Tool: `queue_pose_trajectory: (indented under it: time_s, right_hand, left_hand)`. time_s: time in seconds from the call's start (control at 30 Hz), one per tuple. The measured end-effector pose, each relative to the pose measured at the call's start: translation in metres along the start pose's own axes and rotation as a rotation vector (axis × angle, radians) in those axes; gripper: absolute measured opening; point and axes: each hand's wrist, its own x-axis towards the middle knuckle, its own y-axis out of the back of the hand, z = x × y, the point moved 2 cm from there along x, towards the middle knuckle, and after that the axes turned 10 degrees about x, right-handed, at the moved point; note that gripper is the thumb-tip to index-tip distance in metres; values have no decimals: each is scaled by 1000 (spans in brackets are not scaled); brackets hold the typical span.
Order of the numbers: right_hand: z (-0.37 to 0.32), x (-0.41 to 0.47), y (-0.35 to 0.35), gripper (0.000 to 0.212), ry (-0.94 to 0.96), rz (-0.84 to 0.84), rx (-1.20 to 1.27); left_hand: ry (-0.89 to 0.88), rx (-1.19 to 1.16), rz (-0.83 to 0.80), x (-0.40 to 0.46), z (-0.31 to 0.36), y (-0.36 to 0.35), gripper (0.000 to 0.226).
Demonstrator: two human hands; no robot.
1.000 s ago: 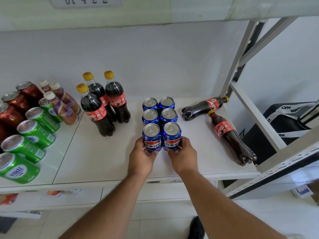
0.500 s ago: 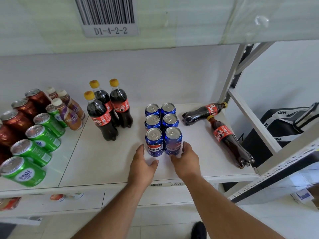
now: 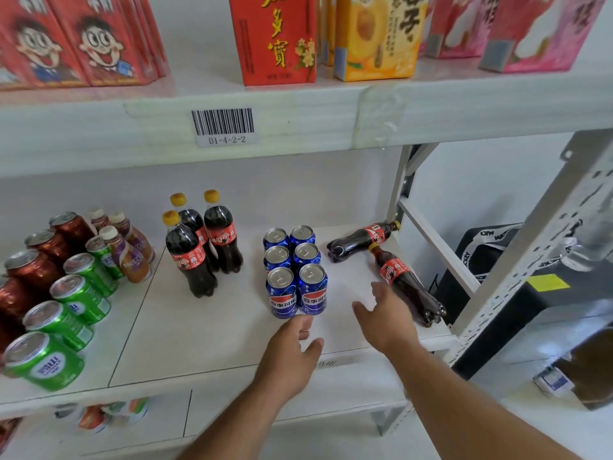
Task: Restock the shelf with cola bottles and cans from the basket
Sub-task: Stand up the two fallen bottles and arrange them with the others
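Several blue cola cans [image 3: 295, 267] stand in two rows on the white shelf [image 3: 205, 330]. Three upright cola bottles [image 3: 202, 244] with yellow caps stand to their left. Two more cola bottles lie on their sides at the right: one far back [image 3: 361, 239], one nearer [image 3: 406, 283]. My left hand [image 3: 292, 356] hovers in front of the cans with relaxed fingers, holding nothing. My right hand [image 3: 386, 313] is spread open just left of the nearer lying bottle, not touching it. No basket shows.
Green cans [image 3: 63, 323], red-brown cans [image 3: 36, 260] and small brown bottles [image 3: 127, 250] fill the shelf's left part. Drink cartons [image 3: 272, 38] stand on the upper shelf above a barcode label [image 3: 223, 126]. A grey metal upright [image 3: 537, 247] and a black bag [image 3: 491, 247] are at right.
Both hands have let go of the front two blue cans and drawn back. My right hand has moved right toward the lying bottle. The camera has tilted up.
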Motion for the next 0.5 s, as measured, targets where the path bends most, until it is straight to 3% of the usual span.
queue_pose_trajectory:
  time_s: [0.5]
  right_hand:
    - [24, 49, 84, 36, 135, 31, -104]
  left_hand:
    - [-108, 71, 87, 43, 127, -22, 56]
